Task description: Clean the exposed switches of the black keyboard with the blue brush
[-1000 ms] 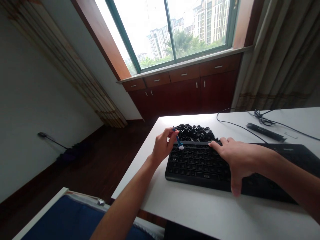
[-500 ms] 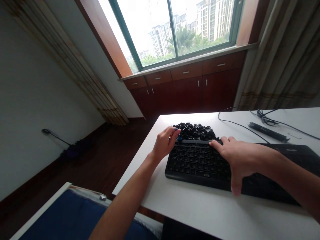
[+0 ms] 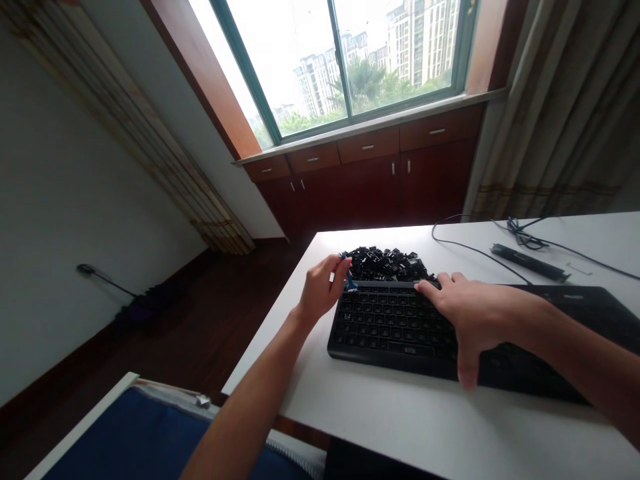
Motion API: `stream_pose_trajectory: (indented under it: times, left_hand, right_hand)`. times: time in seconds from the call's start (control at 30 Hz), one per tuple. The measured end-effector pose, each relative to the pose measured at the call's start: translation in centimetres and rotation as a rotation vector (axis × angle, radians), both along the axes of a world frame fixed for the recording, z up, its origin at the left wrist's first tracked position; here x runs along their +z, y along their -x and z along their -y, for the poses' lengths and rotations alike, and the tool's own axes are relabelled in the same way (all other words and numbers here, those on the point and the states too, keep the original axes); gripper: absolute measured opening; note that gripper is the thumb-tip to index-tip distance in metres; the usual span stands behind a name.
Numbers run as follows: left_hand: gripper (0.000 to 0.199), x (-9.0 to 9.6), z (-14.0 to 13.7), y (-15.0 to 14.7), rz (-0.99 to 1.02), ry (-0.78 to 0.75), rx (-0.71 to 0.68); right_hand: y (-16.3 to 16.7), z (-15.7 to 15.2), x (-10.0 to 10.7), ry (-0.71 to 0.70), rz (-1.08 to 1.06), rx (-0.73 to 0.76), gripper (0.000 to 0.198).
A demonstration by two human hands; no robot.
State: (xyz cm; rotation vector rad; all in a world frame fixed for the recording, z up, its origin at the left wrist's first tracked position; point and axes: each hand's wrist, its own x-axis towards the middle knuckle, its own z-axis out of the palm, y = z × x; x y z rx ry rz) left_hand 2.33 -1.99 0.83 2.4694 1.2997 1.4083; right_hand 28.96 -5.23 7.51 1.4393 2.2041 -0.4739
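Note:
A black keyboard (image 3: 380, 327) lies on the white table, its keycaps off over the part I can see. Just behind its left end is a heap of loose black keycaps (image 3: 385, 262). My left hand (image 3: 323, 283) pinches a slim blue tool (image 3: 350, 280) upright over the keyboard's back left corner. The tool's lower end is wider, with a pale edge, and seems to touch the keyboard; I cannot make out its exact kind. Across the keyboard's middle, my right hand (image 3: 475, 313) lies with its fingers spread, fingertips at the back edge and thumb toward the front.
A long black strip (image 3: 530, 262) and a thin bent wire piece (image 3: 580, 269) lie behind the keyboard on the table (image 3: 400, 407). A black cable (image 3: 480, 243) loops across the back. Blue fabric in a pale frame (image 3: 135, 433) stands at the lower left.
The blue tool now stands lower and more in view under my left fingers, its wide end at the keyboard. My right hand stays in place on the keyboard. The whole view has shifted slightly.

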Motion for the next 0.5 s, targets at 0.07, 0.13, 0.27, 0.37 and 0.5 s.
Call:
stream_pose_trajectory:
  times: [0.07,0.13,0.27,0.37,0.5]
  left_hand:
    - [0.017,-0.06,0.01,-0.13,-0.013,0.010,-0.041]
    - [0.017,-0.09,0.02,-0.23,-0.021,0.005,-0.061]
    - [0.016,-0.14,0.08,-0.07,0.005,0.027,-0.050]
    - [0.015,-0.17,0.18,0.20,0.041,0.019,-0.016]
    - [0.012,-0.20,0.26,0.28,0.117,0.030,-0.029]
  right_hand:
    - [-0.06,-0.02,-0.05,-0.001,-0.004,-0.004,0.157]
    - [-0.15,-0.07,-0.17,-0.009,-0.008,-0.009,0.157]
    - [-0.27,-0.14,-0.40,-0.008,-0.012,-0.003,0.162]
    - [-0.30,-0.09,-0.46,-0.007,-0.009,-0.005,0.161]
    - [-0.28,0.01,-0.42,-0.020,-0.021,-0.008,0.158]
